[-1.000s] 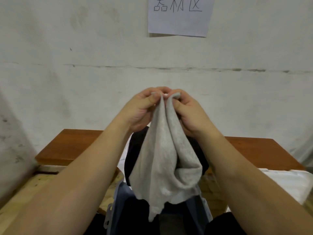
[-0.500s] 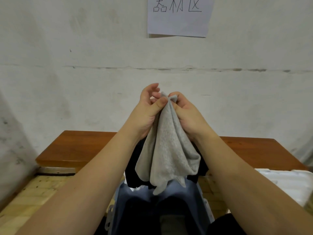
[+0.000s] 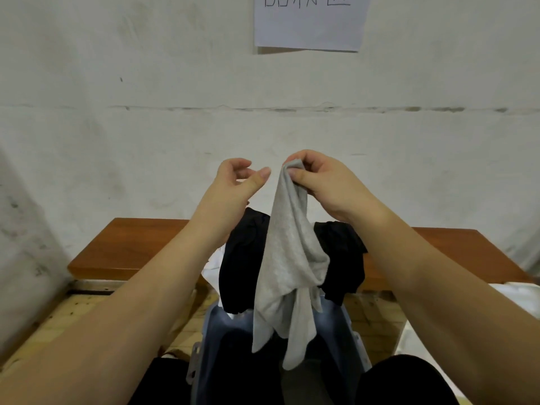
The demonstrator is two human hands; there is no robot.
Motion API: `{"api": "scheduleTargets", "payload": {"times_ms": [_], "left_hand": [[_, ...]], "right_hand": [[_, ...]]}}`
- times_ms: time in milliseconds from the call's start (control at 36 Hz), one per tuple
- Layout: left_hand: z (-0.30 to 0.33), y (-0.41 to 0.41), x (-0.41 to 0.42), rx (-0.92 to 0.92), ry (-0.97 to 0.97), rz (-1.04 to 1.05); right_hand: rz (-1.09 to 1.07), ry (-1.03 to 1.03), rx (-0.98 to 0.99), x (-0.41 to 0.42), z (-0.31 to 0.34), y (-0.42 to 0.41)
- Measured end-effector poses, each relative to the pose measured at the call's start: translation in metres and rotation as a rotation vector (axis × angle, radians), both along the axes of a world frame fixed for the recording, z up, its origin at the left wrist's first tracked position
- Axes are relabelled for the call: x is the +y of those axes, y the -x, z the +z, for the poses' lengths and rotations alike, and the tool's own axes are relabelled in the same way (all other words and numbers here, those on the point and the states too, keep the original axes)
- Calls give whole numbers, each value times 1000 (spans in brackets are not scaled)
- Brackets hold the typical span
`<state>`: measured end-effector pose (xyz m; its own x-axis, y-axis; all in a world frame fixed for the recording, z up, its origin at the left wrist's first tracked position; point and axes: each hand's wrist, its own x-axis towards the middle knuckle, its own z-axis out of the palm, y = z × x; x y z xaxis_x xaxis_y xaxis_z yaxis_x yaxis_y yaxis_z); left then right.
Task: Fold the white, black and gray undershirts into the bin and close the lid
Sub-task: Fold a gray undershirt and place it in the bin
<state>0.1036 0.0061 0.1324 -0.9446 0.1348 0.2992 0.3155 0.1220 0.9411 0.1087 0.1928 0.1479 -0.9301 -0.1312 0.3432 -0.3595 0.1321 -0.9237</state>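
Note:
The gray undershirt hangs bunched in front of me, pinched at its top by my right hand. My left hand floats just left of it, fingers loosely curled, holding nothing. Behind the gray cloth the black undershirt lies draped on the wooden table, with a white undershirt showing under its left edge. The blue-gray bin stands below the hanging cloth, its lower ends dangling into the opening.
A white wall with a paper sign rises right behind the table. A white lid-like plastic piece lies at the right. A pale tiled floor shows at the left. My dark-clad knees flank the bin.
My left hand let go of the gray undershirt and moved left. The right hand alone keeps the cloth, which now hangs longer into the bin.

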Motion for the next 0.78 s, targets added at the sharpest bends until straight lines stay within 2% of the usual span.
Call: {"api": "scheduleTargets", "payload": {"times_ms": [111, 167, 222, 278, 361, 444, 528, 667, 778], "left_hand": [[-22, -33, -5, 128, 86, -32], [-36, -47, -7, 268, 346, -29], [-51, -50, -8, 537, 654, -6], [-65, -43, -6, 674, 804, 17], [-77, -22, -7, 559, 881, 84], [-87, -1, -12, 593, 982, 126], [-91, 11, -13, 603, 967, 154], [-91, 8, 1, 701, 945, 38], [-97, 10, 21, 617, 907, -4]], "right_hand": [[-69, 28, 32, 7, 2, 5], [-108, 50, 37, 10, 4, 8], [-133, 57, 39, 13, 5, 10], [-148, 62, 37, 15, 6, 11], [-155, 90, 29, 21, 8, 10], [-175, 99, 23, 29, 7, 9], [-193, 125, 11, 41, 5, 9], [-208, 191, -6, 55, -1, 11], [-209, 193, -6, 56, -4, 8]]}}
